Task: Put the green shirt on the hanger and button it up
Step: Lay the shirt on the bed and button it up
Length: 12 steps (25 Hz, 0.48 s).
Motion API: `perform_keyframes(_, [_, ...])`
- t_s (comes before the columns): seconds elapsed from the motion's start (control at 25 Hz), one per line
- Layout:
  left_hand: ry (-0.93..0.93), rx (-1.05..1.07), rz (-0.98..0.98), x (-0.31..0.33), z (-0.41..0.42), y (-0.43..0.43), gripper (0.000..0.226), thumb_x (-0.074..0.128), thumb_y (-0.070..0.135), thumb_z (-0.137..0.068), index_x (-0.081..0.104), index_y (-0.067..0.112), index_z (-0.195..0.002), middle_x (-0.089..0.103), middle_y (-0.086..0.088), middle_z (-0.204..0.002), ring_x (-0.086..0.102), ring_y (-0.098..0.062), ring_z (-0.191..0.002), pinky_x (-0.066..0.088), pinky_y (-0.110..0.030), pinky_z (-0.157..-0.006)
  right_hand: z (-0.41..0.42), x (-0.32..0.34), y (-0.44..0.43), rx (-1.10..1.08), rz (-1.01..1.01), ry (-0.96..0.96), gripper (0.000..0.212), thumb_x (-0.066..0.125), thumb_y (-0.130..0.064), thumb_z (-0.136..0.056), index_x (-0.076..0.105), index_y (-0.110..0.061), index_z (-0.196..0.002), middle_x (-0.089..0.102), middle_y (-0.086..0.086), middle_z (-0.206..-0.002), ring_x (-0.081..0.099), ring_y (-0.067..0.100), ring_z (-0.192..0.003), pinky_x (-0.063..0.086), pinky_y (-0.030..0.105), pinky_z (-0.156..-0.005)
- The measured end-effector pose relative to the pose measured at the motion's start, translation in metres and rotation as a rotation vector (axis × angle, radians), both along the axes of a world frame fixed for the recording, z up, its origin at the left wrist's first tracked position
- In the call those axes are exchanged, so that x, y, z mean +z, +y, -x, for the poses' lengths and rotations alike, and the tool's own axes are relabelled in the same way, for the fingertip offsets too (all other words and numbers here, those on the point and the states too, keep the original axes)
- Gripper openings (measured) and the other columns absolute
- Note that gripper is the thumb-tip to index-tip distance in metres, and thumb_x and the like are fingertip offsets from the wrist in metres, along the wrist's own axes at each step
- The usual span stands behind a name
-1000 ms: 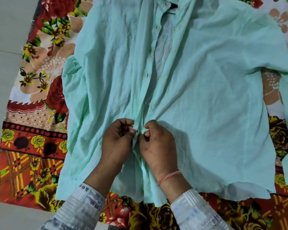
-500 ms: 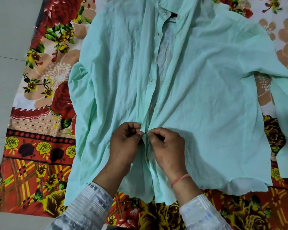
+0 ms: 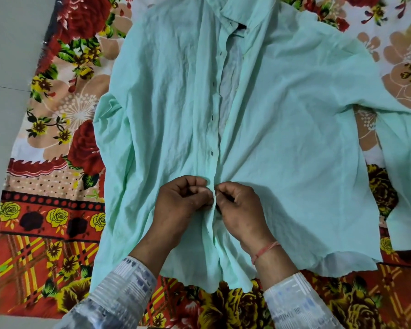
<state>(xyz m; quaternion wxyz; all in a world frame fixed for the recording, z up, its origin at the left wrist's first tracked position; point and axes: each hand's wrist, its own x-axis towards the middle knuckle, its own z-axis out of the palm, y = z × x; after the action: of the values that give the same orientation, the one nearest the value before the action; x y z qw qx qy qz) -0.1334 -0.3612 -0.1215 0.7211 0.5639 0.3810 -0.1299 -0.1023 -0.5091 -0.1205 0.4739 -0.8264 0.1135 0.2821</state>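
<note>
So, green shirt point(image 3: 282, 138) flat, long axis near-far, collar point(image 3: 237, 10) pts away.

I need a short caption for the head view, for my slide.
Left hand and right hand pinch the front placket of the green shirt, which lies spread on a floral sheet.

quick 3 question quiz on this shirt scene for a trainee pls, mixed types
1. True or false: the green shirt is buttoned all the way up.
2. The left hand and right hand each have a grip on: A a sleeve cuff, B the front edges low on the shirt, C a hanger.
3. Fill in: the shirt lies on a ____-patterned cloth.
Key: 1 false; 2 B; 3 floral.
</note>
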Motion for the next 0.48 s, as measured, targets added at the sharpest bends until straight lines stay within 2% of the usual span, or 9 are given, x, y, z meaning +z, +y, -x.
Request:
perform_keyframes(0.12, [-0.007, -0.038, -0.039, 0.0004, -0.0029, 0.0008, 0.025, 0.087, -0.008, -0.08, 0.08, 0.007, -0.098, 0.078, -0.006, -0.079, 0.076, -0.017, -0.078, 0.066, -0.03, -0.081, 0.0001, 0.0039, -0.0012, 0.022, -0.017, 0.015, 0.035, 0.063, -0.01, -0.099, 0.062, -0.028, -0.069, 0.058, -0.02, -0.058, 0.051, 0.0, -0.055, 0.038, 0.014, -0.06])
perform_keyframes(0.2, [-0.027, -0.076, -0.075, 0.0006, -0.0041, 0.0019, 0.026, 0.088, -0.008, -0.079, 0.081, 0.011, -0.095, 0.079, -0.001, -0.079, 0.077, -0.012, -0.08, 0.062, -0.022, -0.079, 0.0005, 0.0033, -0.0007, -0.005, -0.051, 0.03, 0.034, 0.062, -0.013, -0.095, 0.06, -0.031, -0.066, 0.055, -0.018, -0.055, 0.048, 0.001, -0.054, 0.041, 0.02, -0.062])
perform_keyframes(0.32, [-0.036, -0.112, -0.127, -0.0002, -0.0031, -0.0004, 0.027, 0.089, -0.007, -0.078, 0.083, 0.015, -0.093, 0.081, 0.0, -0.083, 0.078, -0.01, -0.083, 0.061, -0.021, -0.081, 0.0012, 0.0004, -0.0008, -0.072, -0.062, 0.016, 0.028, 0.062, -0.017, -0.086, 0.065, -0.031, -0.062, 0.059, -0.012, -0.056, 0.053, 0.009, -0.057, 0.048, 0.034, -0.063])
perform_keyframes(0.4, [-0.026, -0.126, -0.188, -0.0014, -0.0011, -0.0024, 0.027, 0.091, -0.004, -0.078, 0.083, 0.017, -0.093, 0.083, 0.002, -0.085, 0.079, -0.008, -0.085, 0.061, -0.019, -0.081, 0.0025, 0.0017, 0.0007, -0.097, -0.054, 0.008, 0.023, 0.063, -0.015, -0.087, 0.076, -0.026, -0.072, 0.069, -0.009, -0.064, 0.062, 0.012, -0.062, 0.056, 0.037, -0.067])
perform_keyframes(0.48, [-0.032, -0.144, -0.265, -0.0042, -0.0001, -0.003, 0.027, 0.092, 0.001, -0.078, 0.083, 0.021, -0.094, 0.083, 0.005, -0.087, 0.079, -0.006, -0.085, 0.06, -0.017, -0.08, 0.0057, 0.0039, 0.0017, -0.118, -0.073, 0.024, 0.02, 0.066, -0.013, -0.093, 0.083, -0.023, -0.087, 0.076, -0.013, -0.073, 0.068, 0.003, -0.069, 0.058, 0.03, -0.073])
